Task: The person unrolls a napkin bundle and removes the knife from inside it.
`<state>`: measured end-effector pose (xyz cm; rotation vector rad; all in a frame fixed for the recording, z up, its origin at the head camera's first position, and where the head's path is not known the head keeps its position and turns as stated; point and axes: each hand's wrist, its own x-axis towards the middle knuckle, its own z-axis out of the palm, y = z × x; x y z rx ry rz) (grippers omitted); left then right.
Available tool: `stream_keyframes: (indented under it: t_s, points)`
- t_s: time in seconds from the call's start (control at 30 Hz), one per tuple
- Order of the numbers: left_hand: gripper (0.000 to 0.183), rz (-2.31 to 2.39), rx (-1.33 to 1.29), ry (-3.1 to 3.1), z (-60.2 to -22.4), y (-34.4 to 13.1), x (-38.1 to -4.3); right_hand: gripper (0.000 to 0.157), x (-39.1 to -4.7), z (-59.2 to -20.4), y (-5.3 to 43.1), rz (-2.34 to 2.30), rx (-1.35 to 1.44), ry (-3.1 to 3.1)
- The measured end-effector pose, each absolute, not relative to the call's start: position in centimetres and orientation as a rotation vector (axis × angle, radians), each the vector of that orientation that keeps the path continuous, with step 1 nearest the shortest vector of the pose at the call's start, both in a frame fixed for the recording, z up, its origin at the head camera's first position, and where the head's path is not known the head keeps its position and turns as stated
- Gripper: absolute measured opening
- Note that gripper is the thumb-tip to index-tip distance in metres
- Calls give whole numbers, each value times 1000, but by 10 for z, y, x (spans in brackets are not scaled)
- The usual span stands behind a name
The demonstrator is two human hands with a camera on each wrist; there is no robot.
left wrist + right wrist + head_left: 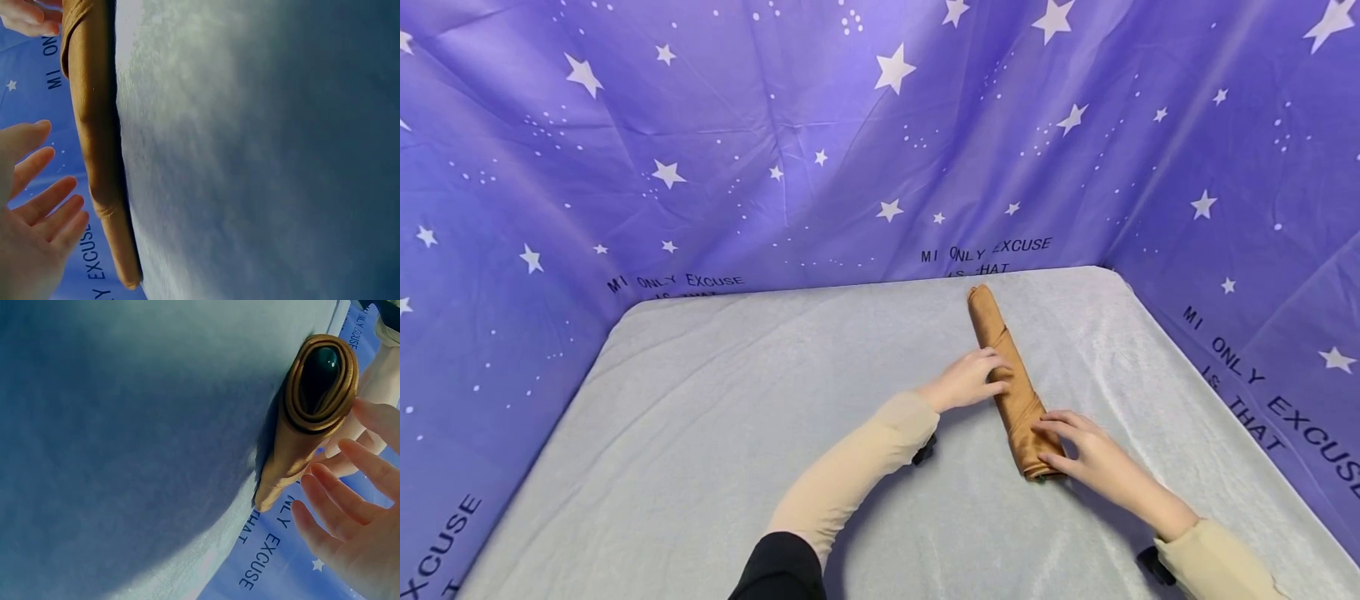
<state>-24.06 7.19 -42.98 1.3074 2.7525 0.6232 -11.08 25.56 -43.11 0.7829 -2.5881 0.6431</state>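
A long roll of shiny golden-brown cloth (1017,408) lies slantwise on the table, its near end toward my right hand. From the right wrist view, the layers of the rolled cloth (290,447) wrap around a glossy dark green thing (324,365) with a rounded end; the rest of it is hidden inside. My left hand (966,379) is at the roll's middle from the left, fingers loosely bent and spread over its edge. At the near end, my right hand (1097,458) has its fingertips at the cloth, fingers spread and relaxed. Neither hand grips it.
A pale grey velvety cloth (715,433) covers the table. Purple curtains (820,108) with white stars and printed words stand behind it and along both sides. The roll's far end lies close to the table's back edge.
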Motion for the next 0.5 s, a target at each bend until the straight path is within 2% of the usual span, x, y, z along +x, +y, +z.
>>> stream_keyframes:
  t_s: [0.5]
  points:
    - [40, 599, 1269, 2636, -438, 87, -246, 42, -116, -436, 254, 697, 803, -2650]
